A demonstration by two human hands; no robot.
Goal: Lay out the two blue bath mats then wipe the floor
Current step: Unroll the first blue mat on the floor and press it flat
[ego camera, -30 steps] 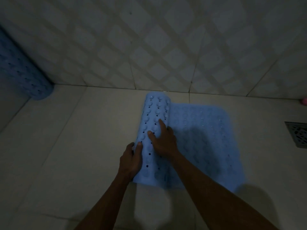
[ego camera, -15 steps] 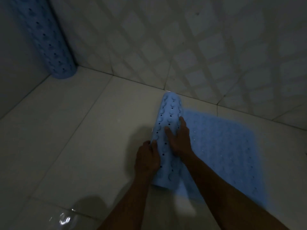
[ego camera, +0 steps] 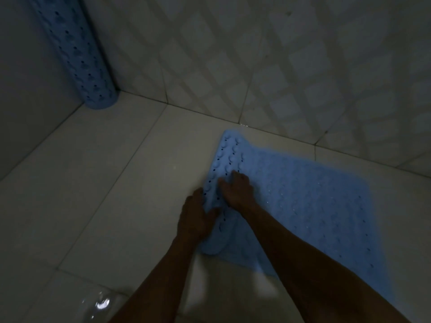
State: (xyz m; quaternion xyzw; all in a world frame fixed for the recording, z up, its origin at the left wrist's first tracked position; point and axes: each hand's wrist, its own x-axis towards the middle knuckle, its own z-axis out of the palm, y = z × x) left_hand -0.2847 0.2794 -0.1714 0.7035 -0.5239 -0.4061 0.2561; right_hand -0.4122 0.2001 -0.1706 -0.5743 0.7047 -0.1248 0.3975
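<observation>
**tilefan:** While the second rolled mat [ego camera: 77, 54] waits upper left, left hand [ego camera: 194, 216] cups the roll's edge, right hand [ego camera: 236, 190] presses fingers flat on top. Roll's thinner than a second ago.

**mopguy:** So the first mat [ego camera: 303, 197], centre-right, is nearly flat.

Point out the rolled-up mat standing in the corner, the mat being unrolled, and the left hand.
standing mat roll [ego camera: 77, 57]: head view, its side.
mat being unrolled [ego camera: 303, 201]: head view, flat part.
left hand [ego camera: 194, 217]: head view, back of hand.
</observation>
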